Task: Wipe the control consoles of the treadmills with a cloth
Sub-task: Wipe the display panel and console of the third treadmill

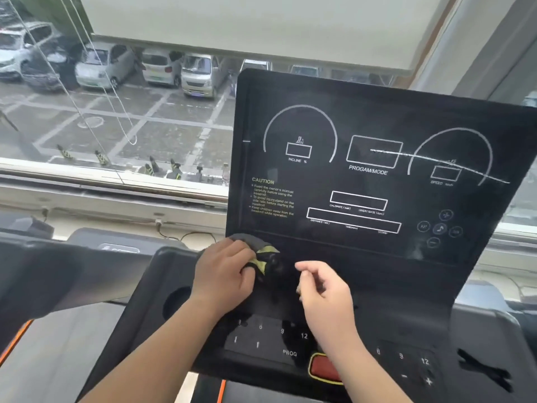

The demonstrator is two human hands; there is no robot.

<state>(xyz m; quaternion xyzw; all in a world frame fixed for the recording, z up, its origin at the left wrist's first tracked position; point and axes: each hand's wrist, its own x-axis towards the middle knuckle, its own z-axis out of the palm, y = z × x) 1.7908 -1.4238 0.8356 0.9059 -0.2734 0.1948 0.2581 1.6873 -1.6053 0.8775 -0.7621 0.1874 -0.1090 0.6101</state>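
A black treadmill console (377, 184) fills the right half of the view, its upright display panel printed with white dials and boxes. My left hand (223, 274) grips a dark cloth with yellow-green patches (264, 257) at the panel's lower left corner, just above the button deck. My right hand (325, 292) hovers beside the cloth with loosely curled fingers and holds nothing. Below the hands lie the number keys (290, 335) and a red stop button (322, 369), partly hidden by my right forearm.
A white scratch-like streak (436, 164) crosses the display's right side. A round cup recess (177, 301) sits left of my left hand. Another treadmill's dark console (43, 266) stands to the left. Behind is a window sill (116, 181) with a car park outside.
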